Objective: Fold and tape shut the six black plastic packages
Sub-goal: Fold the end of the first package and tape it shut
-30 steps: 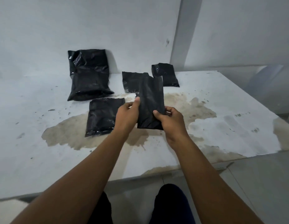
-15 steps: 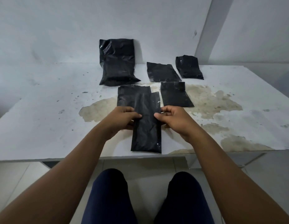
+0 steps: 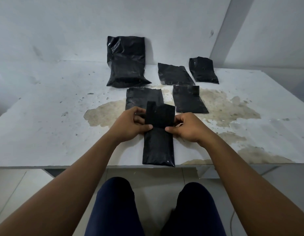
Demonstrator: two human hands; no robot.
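Observation:
A long narrow black plastic package [image 3: 158, 147] lies on the white table [image 3: 45, 133], its lower end at the front edge. Its upper flap is bent up and towards me. My left hand [image 3: 132, 123] pinches the package's left edge at the fold with thumb and fingers. My right hand [image 3: 185, 126] pinches the right edge at the same height. Behind it lie a flat package [image 3: 142, 96], another [image 3: 188, 99], two more [image 3: 175, 74] [image 3: 203, 69] further back, and a large package [image 3: 126, 62] leaning on the wall.
A brown stained patch [image 3: 221, 106] spreads over the middle and right of the table. The wall [image 3: 62, 28] stands just behind the packages. My knees [image 3: 113, 201] in dark trousers are below the table's front edge.
The package came down from the air onto the table near the front edge. Its top flap now bends up at the fold between my thumbs. The camera tilted down.

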